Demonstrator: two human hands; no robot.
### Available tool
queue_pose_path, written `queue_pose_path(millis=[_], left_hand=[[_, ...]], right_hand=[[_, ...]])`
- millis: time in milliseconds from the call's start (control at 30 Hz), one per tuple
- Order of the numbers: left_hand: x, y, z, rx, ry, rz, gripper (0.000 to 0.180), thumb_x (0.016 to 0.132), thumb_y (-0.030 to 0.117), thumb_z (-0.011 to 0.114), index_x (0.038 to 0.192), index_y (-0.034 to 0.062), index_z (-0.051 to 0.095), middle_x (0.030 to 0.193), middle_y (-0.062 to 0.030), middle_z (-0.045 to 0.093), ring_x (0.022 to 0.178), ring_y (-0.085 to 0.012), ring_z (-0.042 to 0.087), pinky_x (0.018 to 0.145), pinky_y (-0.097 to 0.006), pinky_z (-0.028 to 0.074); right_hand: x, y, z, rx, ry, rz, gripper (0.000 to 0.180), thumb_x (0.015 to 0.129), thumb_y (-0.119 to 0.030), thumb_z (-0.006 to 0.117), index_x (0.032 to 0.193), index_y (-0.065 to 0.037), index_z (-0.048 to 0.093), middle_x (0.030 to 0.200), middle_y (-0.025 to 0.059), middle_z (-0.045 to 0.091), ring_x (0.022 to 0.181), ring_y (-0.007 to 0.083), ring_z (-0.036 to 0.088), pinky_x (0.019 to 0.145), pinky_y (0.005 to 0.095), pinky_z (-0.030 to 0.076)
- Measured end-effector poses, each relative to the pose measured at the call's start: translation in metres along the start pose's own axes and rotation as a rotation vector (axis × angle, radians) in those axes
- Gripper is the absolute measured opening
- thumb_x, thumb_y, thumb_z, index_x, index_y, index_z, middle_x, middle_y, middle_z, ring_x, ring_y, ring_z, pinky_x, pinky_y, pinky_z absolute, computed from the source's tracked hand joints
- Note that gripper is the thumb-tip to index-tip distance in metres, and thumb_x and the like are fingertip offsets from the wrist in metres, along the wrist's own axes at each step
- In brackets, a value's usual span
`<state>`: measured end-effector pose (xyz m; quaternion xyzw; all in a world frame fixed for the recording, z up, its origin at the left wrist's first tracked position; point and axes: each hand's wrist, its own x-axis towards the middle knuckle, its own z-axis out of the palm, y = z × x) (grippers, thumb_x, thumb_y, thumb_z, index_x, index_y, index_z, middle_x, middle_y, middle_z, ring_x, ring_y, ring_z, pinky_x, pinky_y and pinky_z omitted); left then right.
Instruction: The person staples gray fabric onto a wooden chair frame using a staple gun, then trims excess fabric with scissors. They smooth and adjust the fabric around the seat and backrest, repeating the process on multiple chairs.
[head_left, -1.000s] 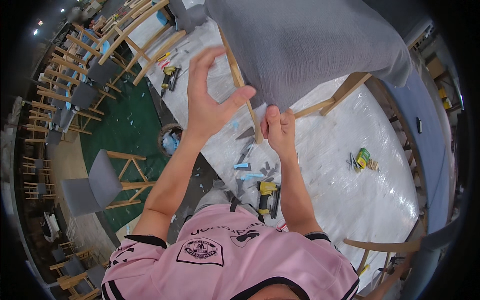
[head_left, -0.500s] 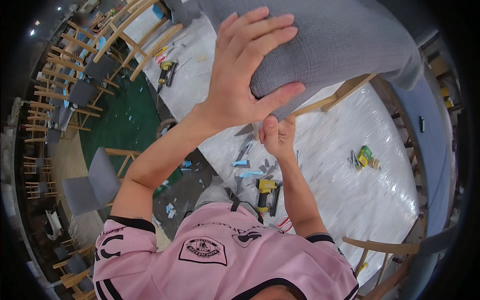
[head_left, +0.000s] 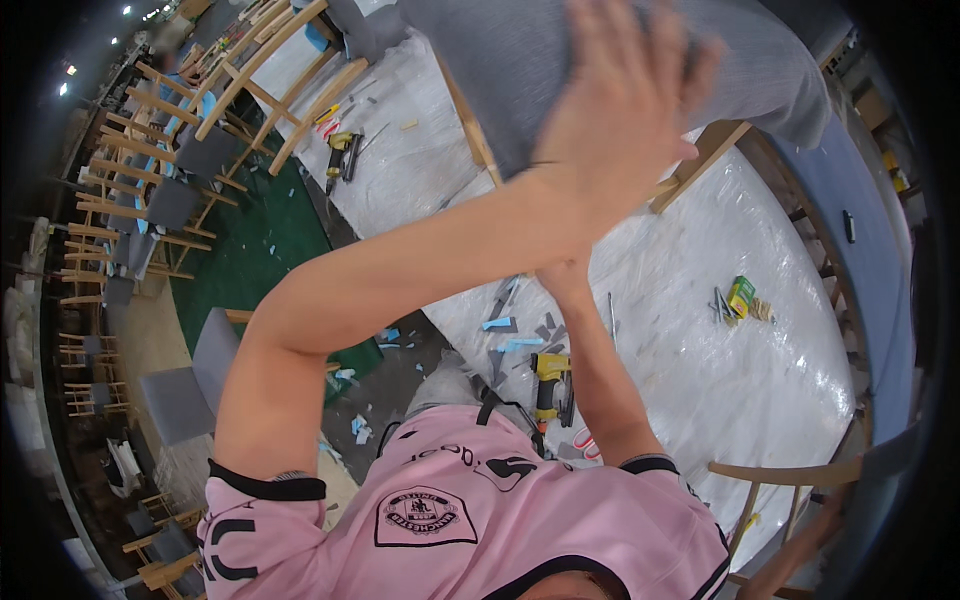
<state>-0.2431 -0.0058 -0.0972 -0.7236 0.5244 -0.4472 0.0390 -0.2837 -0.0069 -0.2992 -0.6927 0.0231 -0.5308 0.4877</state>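
A grey fabric-covered chair piece [head_left: 490, 80] with wooden legs [head_left: 700, 165] stands tilted at the top of the view. My left hand [head_left: 625, 125] lies across its fabric, fingers spread and smeared by motion. Behind my left wrist is my right hand [head_left: 566, 272], close to the lower edge of the upholstery; its fingers are hidden. Below the hands, a yellow and black staple gun [head_left: 549, 385] rests on the plastic-covered table, beside red-handled scissors [head_left: 586, 442] partly covered by my right forearm.
Plastic film covers the worktable [head_left: 700, 360]. Fabric scraps [head_left: 520, 343], a green-yellow box [head_left: 741, 294] and a second staple gun [head_left: 341, 160] lie on it. Stacked wooden chairs [head_left: 150, 190] fill the left; a grey chair [head_left: 180, 405] stands nearer. A curved wooden chair part [head_left: 790, 468] is at lower right.
My left hand has swept right across the grey fabric, and its forearm now crosses in front of my right hand. The view has shifted slightly.
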Motion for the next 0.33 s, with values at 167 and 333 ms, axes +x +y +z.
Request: queue_pose_path(millis=[167,333], left_hand=[[-0.019,0.068,0.012,-0.897,0.079,0.278,0.063,0.086,0.038,0.077,0.142,0.0129,0.061,0.158,-0.0229,0.040,0.146,-0.0446,0.038,0.119,-0.055,0.032],[-0.055,-0.002,-0.024,-1.085,0.253,0.108,0.079,0.082,0.038,0.081,0.152,0.0176,0.052,0.168,-0.0175,0.027,0.154,-0.0448,0.025,0.122,-0.067,0.020]], right_hand=[[-0.011,0.022,-0.036,-0.385,-0.476,0.350,0.027,0.101,-0.030,0.068,0.109,-0.005,0.065,0.105,0.0071,0.068,0.094,0.0197,0.063,0.077,0.0363,0.051],[0.029,-0.038,-0.020,-0.026,-0.325,0.428,0.057,0.106,-0.048,0.052,0.060,-0.012,0.053,0.052,0.0013,0.047,0.051,0.0227,0.048,0.070,0.0319,0.047]])
